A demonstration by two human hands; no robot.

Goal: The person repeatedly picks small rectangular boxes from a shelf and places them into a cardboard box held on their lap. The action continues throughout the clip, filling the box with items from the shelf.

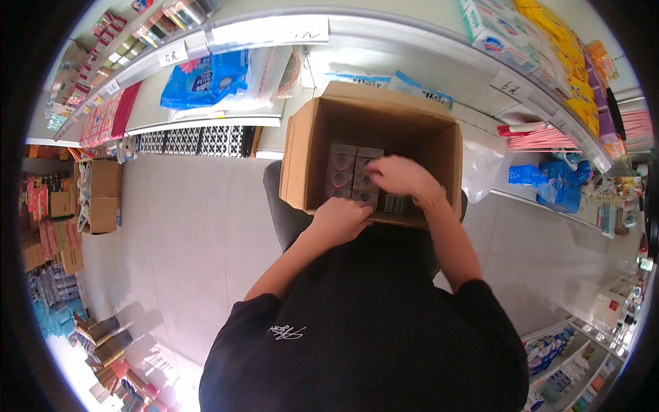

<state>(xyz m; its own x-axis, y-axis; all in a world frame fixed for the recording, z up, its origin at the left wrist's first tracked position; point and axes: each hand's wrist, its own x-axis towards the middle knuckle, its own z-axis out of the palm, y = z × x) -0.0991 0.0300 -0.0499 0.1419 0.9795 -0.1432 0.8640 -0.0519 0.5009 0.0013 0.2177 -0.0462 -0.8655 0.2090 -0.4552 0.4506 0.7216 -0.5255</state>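
Observation:
An open cardboard box (297,154) stands before me on a dark chair (280,206). Inside, small patterned cartons (341,159) lie in two columns on the left, and several smaller packs (394,202) lie at the near right. My left hand (340,219) rests at the box's near edge, its fingers curled by the cartons; whether it grips one is unclear. Reaching in over the right side, my right hand (399,174) has its fingertips bent down at the right column of cartons. What lies under those fingers is hidden.
Shelves with a curved front rail (360,32) run above the box, holding blue wipe packs (206,80) and yellow packs (561,41). A clear plastic bag (480,165) hangs right of the box. Another cardboard box (103,198) stands at the left, with pale floor tiles (190,206) between.

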